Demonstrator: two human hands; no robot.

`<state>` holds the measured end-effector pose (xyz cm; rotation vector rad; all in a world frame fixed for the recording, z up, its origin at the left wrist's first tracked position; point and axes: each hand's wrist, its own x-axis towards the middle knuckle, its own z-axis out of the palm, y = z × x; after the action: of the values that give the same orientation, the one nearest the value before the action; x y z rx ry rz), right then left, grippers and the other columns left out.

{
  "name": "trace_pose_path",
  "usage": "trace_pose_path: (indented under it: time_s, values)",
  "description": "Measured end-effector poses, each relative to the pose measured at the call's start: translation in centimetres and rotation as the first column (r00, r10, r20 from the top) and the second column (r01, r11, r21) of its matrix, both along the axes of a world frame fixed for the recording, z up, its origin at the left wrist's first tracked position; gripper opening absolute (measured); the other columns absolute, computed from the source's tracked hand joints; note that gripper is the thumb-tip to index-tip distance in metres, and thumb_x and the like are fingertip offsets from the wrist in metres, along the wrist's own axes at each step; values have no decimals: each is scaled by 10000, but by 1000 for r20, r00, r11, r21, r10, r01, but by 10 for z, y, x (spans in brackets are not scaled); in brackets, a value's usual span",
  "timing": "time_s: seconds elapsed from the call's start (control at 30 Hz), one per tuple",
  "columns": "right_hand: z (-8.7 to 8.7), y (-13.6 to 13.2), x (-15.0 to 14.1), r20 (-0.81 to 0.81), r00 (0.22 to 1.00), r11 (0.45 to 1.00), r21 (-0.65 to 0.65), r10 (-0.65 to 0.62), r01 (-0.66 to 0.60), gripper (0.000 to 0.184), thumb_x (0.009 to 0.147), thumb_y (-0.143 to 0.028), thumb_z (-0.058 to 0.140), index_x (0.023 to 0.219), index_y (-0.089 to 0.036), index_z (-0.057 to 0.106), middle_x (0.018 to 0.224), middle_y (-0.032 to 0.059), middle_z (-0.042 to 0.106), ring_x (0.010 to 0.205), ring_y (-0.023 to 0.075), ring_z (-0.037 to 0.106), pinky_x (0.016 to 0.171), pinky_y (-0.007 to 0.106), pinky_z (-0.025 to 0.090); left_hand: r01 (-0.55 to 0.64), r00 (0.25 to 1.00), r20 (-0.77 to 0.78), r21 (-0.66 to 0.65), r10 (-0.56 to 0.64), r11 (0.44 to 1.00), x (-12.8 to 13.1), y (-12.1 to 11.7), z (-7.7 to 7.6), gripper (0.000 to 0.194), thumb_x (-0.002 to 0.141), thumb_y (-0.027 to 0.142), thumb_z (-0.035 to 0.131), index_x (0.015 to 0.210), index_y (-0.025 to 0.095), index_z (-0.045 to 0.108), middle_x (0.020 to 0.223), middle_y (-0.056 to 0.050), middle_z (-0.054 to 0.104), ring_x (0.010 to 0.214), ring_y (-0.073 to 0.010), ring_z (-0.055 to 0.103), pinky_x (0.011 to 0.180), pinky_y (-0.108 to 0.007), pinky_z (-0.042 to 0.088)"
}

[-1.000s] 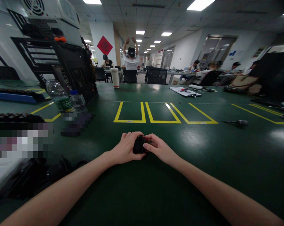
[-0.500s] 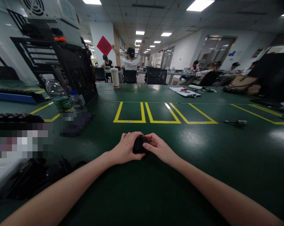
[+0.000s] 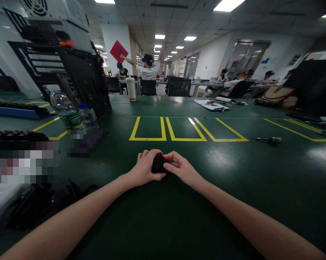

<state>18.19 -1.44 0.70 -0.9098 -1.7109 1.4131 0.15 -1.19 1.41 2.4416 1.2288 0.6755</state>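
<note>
A small black block-like object [image 3: 157, 164] is between my two hands, close above or on the green table [image 3: 163, 213]; its exact kind does not show. My left hand [image 3: 146, 167] wraps round its left side, thumb at the near edge and fingers over the far edge. On the right side, my right hand [image 3: 178, 165] pinches its edge between thumb and fingers. Fingers cover part of the object, so its right end is hidden. Beyond the hands, yellow tape outlines [image 3: 148, 139] mark the table.
A screwdriver [image 3: 273, 140] lies to the right. Plastic bottles [image 3: 68, 110] and an open black computer case [image 3: 84, 79] stand at the left. Farther back are a white cup [image 3: 131, 89] and a clipboard [image 3: 210, 105]. Dark items [image 3: 62, 196] lie beside my left forearm. Several people sit behind.
Both hands keep the same grip on the black object, with only a very slight shift. In the background, a person's raised arms have come down somewhat.
</note>
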Motion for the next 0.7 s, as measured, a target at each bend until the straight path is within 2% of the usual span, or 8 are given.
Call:
trace_pose_path:
  time_s: [0.13,0.23,0.37,0.53,0.7]
  values:
    - [-2,3,-1,45,998,999,-19,-36,37,270,756,-258,529,1012,-198,468,1011,43,526,958,173,531,838,370,439,-11,1000,26,-65,12,998,1,1,0,510,663,384,590,1092,254,347,1042,-43,433,947,-245,388,783,-376,332]
    - [0,3,0,37,999,1000,-12,-1,1,268,735,-215,555,992,-190,482,1025,35,529,990,169,520,889,374,410,-30,999,31,-78,32,996,2,1,0,498,659,358,599,1080,253,355,1040,-43,430,955,-245,385,793,-382,329]
    - [4,1,1,7,1000,1000,-5,28,-28,291,699,-162,592,963,-200,475,1020,14,527,996,164,519,897,374,408,-14,999,39,-63,16,998,1,0,0,506,661,366,597,1087,252,349,1040,-42,433,961,-244,386,802,-384,325]
    - [1,2,0,-23,1000,1000,-29,-1,0,188,750,-234,541,924,-197,479,981,16,538,956,154,536,862,359,429,23,999,34,-35,-22,999,0,-1,2,533,661,377,596,1108,244,338,1044,-47,441,959,-240,399,811,-382,313]
    - [-3,5,-1,11,999,998,-38,-48,48,273,717,-244,576,960,-177,471,982,41,536,950,166,536,861,368,420,-6,999,33,11,6,1000,2,2,-6,548,639,378,612,1094,238,342,1022,-41,452,931,-236,408,800,-379,309]
